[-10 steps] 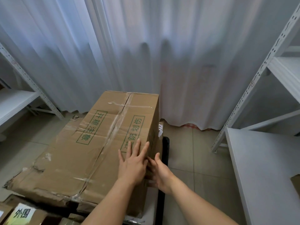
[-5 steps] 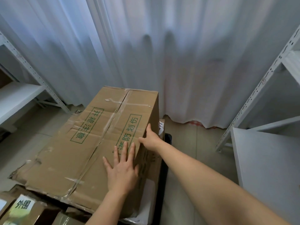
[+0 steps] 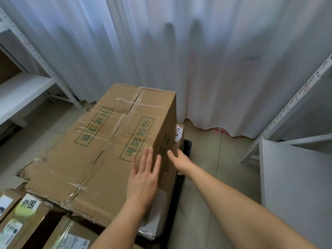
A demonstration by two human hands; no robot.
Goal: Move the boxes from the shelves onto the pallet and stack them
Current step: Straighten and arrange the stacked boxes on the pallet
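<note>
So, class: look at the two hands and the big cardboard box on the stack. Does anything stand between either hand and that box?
Nothing visible does. The left hand lies flat, fingers straight, on the top of the big cardboard box near its right edge. The right hand is at the box's right side face; whether it touches there cannot be told.

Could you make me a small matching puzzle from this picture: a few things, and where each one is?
Things:
1. left hand
2. right hand
3. big cardboard box
4. white curtain

Places:
A. hanging behind the box
B. flat on the box's top
C. against the box's right side
D. stacked on smaller boxes

Pairs: 1-B, 2-C, 3-D, 4-A
</note>
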